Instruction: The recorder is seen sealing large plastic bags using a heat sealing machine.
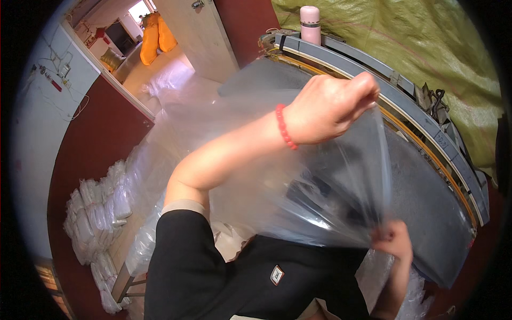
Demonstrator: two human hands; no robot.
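A large sheet of clear plastic film is stretched in front of my body, over the dark table surface. My left hand, with a red bead bracelet at the wrist, is raised and closed on the film's upper edge. Lower down at the right, my right hand is closed around a gathered part of the same film, close to my black shirt; it is slightly blurred. Folds run tight between the two hands. The film spreads left behind my left forearm and hazes what lies beneath it.
A long grey bar with a yellow strip runs along the table's far side. A pink bottle stands behind it, and dark metal tools lie on it. Bundles of clear plastic are piled at left. An open door stands beyond.
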